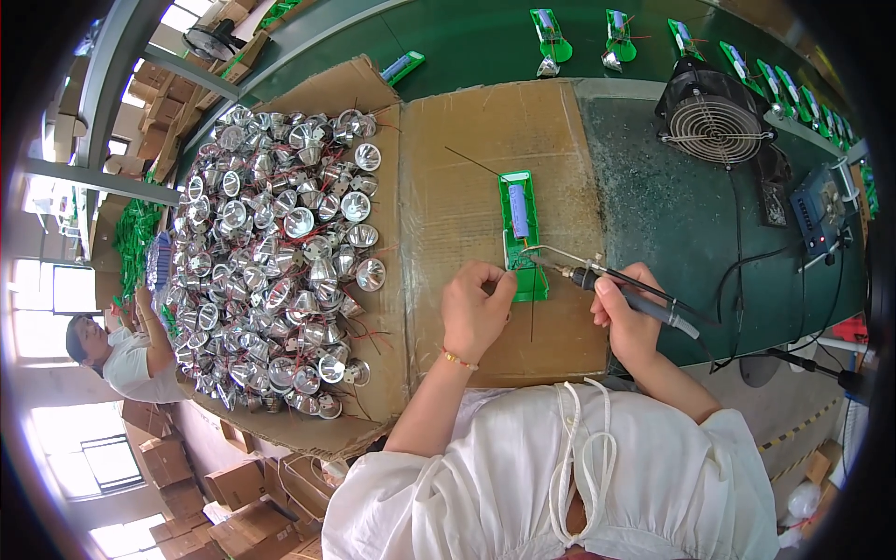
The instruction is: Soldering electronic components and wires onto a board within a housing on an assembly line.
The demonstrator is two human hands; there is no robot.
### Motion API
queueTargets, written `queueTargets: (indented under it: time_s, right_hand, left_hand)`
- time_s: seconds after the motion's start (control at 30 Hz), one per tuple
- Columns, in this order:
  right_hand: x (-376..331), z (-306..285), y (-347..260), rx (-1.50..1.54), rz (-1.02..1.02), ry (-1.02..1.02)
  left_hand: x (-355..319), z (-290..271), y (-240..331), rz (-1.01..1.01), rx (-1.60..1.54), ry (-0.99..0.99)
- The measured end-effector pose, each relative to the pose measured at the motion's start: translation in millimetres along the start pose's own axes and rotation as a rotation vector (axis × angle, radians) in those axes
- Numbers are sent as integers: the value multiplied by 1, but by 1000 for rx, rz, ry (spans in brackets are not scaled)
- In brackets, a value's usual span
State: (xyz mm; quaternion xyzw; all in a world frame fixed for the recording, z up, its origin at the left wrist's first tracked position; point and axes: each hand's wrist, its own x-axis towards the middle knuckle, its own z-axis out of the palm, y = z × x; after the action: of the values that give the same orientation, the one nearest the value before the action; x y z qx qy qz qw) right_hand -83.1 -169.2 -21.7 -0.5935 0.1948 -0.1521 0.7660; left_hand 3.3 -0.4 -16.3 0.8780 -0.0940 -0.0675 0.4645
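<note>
On the cardboard in front of me lies an open green plastic housing (534, 198) with a blue cylindrical battery (518, 211) and a small green circuit board (516, 254) inside. Thin dark wires stick out from its upper and lower ends. My left hand (476, 313) is closed at the housing's lower left edge, thumb and bent index finger gripping there; the fingertips are partly hidden. In my right hand (627, 317) is a soldering iron (644, 306) with a thin curved metal tube along it. Its tip points at the circuit board from the right.
A large cardboard tray (359, 431) heaped with silver reflector cups (299, 222) and red wires stands at left. A fan (714, 129) and blue soldering station (821, 213) with cables sit at right. More green housings (551, 33) line the far side. Another person (140, 359) works beyond the tray.
</note>
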Motion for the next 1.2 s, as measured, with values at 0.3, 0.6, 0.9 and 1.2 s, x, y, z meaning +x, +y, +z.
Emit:
queueTargets:
  time_s: [0.3,0.6,0.9,1.2]
  right_hand:
    - [-4,-19,8,-22,-64,64]
    - [21,-51,8,-96,-198,234]
    - [23,-44,3,-119,-101,227]
    - [25,-50,6,-126,-50,262]
  left_hand:
    - [-7,9,-14,-75,-111,4]
    - [15,-7,1,-10,191,-165]
    - [244,28,29,170,349,143]
    - [351,15,18,-14,742,299]
